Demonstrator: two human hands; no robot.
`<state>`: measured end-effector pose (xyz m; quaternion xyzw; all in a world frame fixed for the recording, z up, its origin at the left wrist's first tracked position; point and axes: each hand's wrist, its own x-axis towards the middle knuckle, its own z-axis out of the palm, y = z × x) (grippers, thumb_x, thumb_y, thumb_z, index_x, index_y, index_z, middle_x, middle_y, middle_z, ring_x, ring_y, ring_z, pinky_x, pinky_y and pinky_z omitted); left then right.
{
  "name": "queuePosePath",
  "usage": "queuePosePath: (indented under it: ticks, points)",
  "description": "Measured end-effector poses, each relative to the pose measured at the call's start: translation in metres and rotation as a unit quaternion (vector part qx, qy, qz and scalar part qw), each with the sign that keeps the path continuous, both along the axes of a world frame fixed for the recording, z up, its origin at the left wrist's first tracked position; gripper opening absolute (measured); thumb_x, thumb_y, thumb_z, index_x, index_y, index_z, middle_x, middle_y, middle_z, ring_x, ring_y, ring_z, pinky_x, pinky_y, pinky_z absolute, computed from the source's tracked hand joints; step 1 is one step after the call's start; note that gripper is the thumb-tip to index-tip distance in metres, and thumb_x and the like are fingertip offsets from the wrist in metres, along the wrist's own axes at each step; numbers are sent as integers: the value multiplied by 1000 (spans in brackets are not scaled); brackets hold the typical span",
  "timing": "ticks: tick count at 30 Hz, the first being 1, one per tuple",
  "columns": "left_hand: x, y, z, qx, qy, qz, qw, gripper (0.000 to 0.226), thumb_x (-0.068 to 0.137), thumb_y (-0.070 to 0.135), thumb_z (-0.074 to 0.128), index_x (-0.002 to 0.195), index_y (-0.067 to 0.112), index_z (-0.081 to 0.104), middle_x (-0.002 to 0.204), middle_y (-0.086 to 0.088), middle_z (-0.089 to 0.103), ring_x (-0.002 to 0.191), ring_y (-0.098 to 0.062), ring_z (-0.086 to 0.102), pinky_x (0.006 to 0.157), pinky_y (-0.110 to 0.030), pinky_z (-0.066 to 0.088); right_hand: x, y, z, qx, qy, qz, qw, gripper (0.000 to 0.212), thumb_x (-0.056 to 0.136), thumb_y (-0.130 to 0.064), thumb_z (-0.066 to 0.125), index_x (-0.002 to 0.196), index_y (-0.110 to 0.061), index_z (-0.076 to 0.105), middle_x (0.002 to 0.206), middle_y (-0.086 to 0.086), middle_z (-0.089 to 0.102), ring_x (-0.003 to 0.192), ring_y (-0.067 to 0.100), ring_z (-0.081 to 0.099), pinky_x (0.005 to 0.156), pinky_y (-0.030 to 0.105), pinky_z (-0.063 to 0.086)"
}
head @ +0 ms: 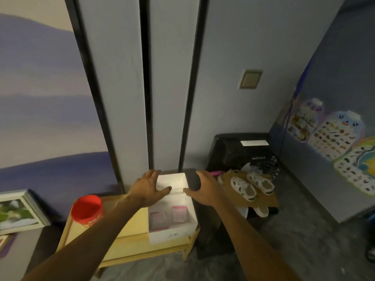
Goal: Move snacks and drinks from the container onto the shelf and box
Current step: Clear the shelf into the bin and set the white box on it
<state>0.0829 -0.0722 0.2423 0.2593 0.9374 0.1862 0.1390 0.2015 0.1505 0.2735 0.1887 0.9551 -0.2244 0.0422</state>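
Observation:
A white cardboard box point(172, 230) stands open on a low light-wood shelf point(129, 246), with two pink packets point(179, 213) lying inside it. My left hand point(149, 187) hovers over or rests on the box's raised back flap point(172, 179), fingers spread and straight. Just right of the flap, my right hand point(206, 190) curls its fingers and thumb round a dark rounded object point(193, 180); what that object is cannot be made out. A red tub point(87, 209) stands on the shelf's left end.
White clogs point(243, 189) lie on a cardboard sheet point(265, 201) right of the shelf, in front of a black appliance point(239, 151). A framed picture point(16, 209) leans at the far left. Grey wall panels rise behind; stickers cover the right wall.

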Motion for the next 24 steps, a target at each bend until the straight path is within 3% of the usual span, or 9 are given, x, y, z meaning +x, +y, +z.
queuePosePath:
  ticks: [4, 7, 12, 14, 17, 20, 24]
  points:
    - [5, 19, -58, 14, -82, 80, 993, 91, 88, 81, 46, 160, 27, 29, 163, -5, 39, 139, -33, 50, 112, -50, 48, -34, -5, -66, -60, -42, 24, 997, 93, 87, -77, 63, 160, -28, 33, 166, -3, 38, 151, 26, 41, 118, 45, 42]
    - [12, 32, -106, 47, -166, 180, 968, 76, 100, 62, 52, 159, 18, 34, 158, -15, 44, 134, -39, 54, 110, -48, 46, -57, -8, -127, -110, -65, 23, 992, 85, 92, -68, 66, 159, -23, 38, 162, 0, 45, 146, 25, 47, 116, 39, 41]
    - [13, 59, -182, 35, -222, 262, 939, 85, 95, 65, 60, 160, 17, 34, 159, -13, 44, 136, -35, 54, 110, -47, 47, -84, -11, -232, -136, -104, 21, 985, 97, 87, -76, 66, 160, -20, 34, 159, 2, 47, 139, 23, 53, 109, 36, 48]
    - [6, 66, -213, 5, -222, 267, 938, 79, 98, 58, 61, 160, 19, 33, 160, -12, 41, 138, -34, 52, 108, -44, 47, -89, -14, -273, -113, -104, -2, 988, 99, 83, -79, 64, 159, -22, 35, 156, 3, 48, 134, 24, 56, 104, 37, 52]
    - [-6, 68, -266, -42, -229, 261, 937, 67, 96, 53, 60, 152, 22, 40, 152, -11, 44, 124, -35, 60, 96, -42, 55, -94, -15, -332, -67, -119, -15, 990, 81, 83, -67, 67, 148, -24, 45, 149, 7, 50, 125, 29, 60, 98, 37, 54]
    - [-8, 65, -315, -96, -218, 229, 944, 65, 85, 61, 62, 139, 27, 51, 143, -7, 48, 120, -28, 56, 92, -37, 51, -96, -20, -381, 5, -161, 15, 987, 67, 88, -52, 67, 145, -28, 44, 145, 9, 52, 132, 35, 55, 105, 47, 51]
    - [-13, 65, -318, -162, -157, 161, 961, 62, 81, 67, 59, 133, 33, 51, 132, -4, 48, 123, -28, 49, 101, -43, 47, -111, -35, -374, 60, -216, 49, 973, 86, 87, -54, 77, 158, -34, 33, 159, 15, 34, 142, 44, 37, 106, 53, 52]
